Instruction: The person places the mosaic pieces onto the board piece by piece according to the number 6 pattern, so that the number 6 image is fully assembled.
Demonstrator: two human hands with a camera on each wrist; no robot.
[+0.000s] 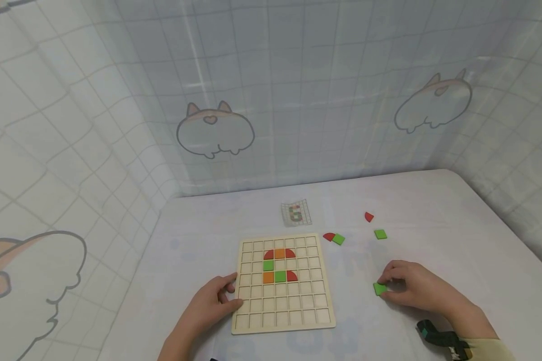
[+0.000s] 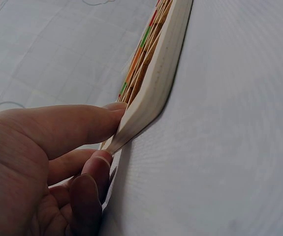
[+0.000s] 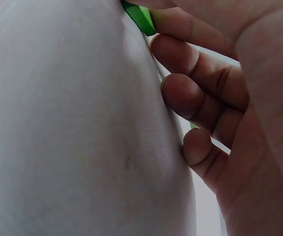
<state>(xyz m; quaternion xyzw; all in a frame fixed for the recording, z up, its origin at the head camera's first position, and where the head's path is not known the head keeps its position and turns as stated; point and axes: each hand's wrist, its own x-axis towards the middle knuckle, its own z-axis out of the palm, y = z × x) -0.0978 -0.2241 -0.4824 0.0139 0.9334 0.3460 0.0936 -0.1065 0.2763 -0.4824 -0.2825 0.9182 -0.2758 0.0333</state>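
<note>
A square wooden grid board (image 1: 282,319) lies on the table, with red quarter-round, orange square and green square tiles set in several of its upper cells. At its left edge my left hand (image 1: 208,303) grips the rim between thumb and fingers. The left wrist view shows the thumb (image 2: 82,125) against the board's side (image 2: 153,86) and the other fingers curled close below it. Right of the board, my right hand (image 1: 413,287) pinches a green square tile (image 1: 379,289) at table level. In the right wrist view that green tile (image 3: 142,19) is partly hidden by the fingers.
Behind the board lies a small patterned card (image 1: 296,213). A red quarter-round tile (image 1: 328,236) touches a green tile (image 1: 339,239) near the board's upper right corner. Farther right are another red tile (image 1: 369,216) and green tile (image 1: 381,234). Curtains printed with cartoons surround the table.
</note>
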